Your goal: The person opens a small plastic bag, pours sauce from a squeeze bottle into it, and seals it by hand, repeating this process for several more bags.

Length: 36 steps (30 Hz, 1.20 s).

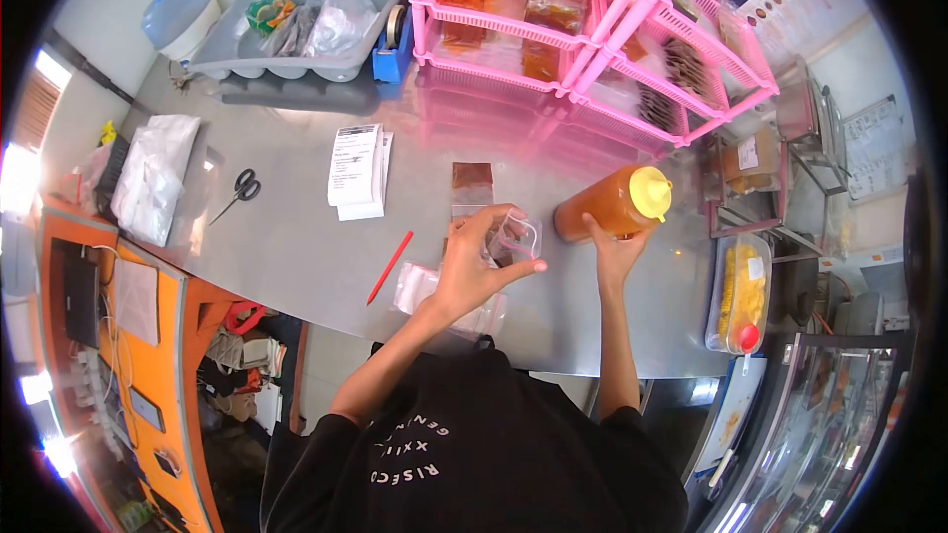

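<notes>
My left hand [472, 266] is closed on a small clear plastic bag [518, 237], whose mouth gapes towards the right. My right hand [617, 242] grips a squeeze bottle [599, 205] of orange-brown sauce, tilted with its yellow cap [651, 193] up and to the right. The bottle is apart from the bag. Just beyond my left hand lies a flat sachet with brown contents [472, 176]. Below that hand, a stack of clear plastic bags [417, 288] rests on the metal table, partly hidden by my forearm.
A red pen [390, 267], printed slips [357, 173] and black scissors [238, 195] lie to the left. Pink baskets [494, 71] with filled sachets stand at the back, beside a grey tray [281, 61] and blue tape dispenser [392, 61]. A yellow-filled container [741, 296] sits at right.
</notes>
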Available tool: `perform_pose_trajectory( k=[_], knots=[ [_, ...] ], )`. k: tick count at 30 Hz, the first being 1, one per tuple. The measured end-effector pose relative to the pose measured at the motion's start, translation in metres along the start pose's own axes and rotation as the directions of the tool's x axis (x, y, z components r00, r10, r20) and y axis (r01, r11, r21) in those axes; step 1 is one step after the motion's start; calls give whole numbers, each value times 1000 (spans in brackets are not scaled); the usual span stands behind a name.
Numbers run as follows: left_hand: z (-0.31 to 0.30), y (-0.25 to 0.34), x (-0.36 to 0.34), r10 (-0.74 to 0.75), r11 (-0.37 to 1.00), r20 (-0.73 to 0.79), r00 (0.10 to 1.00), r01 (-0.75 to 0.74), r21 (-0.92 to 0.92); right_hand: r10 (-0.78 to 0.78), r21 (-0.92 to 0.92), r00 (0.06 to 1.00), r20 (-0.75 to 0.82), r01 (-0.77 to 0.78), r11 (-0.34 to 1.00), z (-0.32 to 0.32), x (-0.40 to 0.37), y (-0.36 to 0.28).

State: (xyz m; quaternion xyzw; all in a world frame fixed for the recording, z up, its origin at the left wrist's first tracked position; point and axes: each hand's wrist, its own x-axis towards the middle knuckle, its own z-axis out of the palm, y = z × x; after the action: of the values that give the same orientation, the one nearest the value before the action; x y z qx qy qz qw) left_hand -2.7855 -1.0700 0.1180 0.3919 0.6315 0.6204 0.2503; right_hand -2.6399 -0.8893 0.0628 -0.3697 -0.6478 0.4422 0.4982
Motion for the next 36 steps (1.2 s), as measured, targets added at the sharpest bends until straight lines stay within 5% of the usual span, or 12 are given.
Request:
perform_pose_trajectory(
  k=[2,4,6,9,10,14,17,19,29,32,36],
  knots=[
    [2,-6,1,57,997,-19,998,-55,61,0,-48,1000,-15,0,999,-3,-3,2],
    [4,-4,0,11,999,-29,1000,-10,38,-355,-407,918,-177,260,876,-1,-13,-10],
    [7,0,1,-16,999,-45,999,14,-35,-555,-544,825,-111,417,728,0,-32,-24],
    [17,4,2,3,995,-52,999,-8,-96,-515,-386,830,215,557,736,2,-66,-58],
    [20,6,2,37,999,-44,998,-38,-31,-425,-320,829,364,540,778,9,-72,-77],
    [22,13,1,99,995,37,994,-100,6,-238,-22,954,181,246,969,35,-86,-70],
    [15,13,6,116,985,55,992,-108,-133,-33,239,983,179,-10,971,39,-82,-78],
    [6,0,8,1,976,145,989,31,-216,100,343,963,249,-184,921,34,-76,-90],
    [-10,11,-3,-217,864,153,964,263,-429,190,271,833,520,-372,888,24,-62,-94],
    [-20,17,-12,-160,979,134,978,175,-103,153,209,789,595,-336,918,25,-61,-89],
    [-19,21,-33,-105,994,6,994,105,-2,131,114,708,694,-287,951,22,-64,-88]
  ],
)
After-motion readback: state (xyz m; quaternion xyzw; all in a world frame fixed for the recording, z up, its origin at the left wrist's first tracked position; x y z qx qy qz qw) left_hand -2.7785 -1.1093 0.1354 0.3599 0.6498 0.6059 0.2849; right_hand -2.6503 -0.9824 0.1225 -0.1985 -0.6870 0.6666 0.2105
